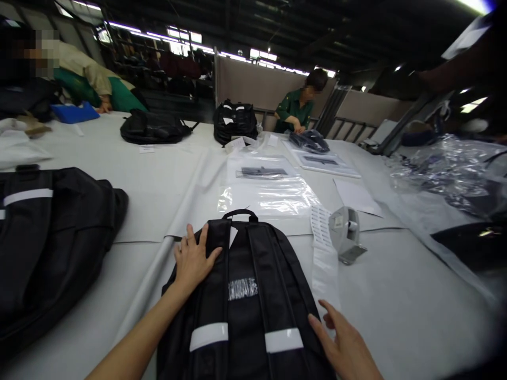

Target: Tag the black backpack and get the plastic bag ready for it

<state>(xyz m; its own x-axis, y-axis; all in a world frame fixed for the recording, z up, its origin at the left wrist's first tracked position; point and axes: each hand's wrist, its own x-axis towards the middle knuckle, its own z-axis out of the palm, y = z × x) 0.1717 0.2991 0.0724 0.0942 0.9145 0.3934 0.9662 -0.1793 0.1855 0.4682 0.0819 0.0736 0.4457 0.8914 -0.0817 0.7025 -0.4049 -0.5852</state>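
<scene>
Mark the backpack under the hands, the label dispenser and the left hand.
backpack (243,316): head view, on the black back panel between the straps.
label dispenser (345,232): head view, on its grey body.
left hand (193,258): head view, on the back of the hand.

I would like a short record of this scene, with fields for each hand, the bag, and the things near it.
left hand: flat on the upper left part of the black backpack, fingers spread
right hand: open, at the backpack's lower right edge
backpack: lying strap side up on the white table, two white bands across the straps
nearby: label strip, grey dispenser, clear plastic bags
left side: another black bag
</scene>
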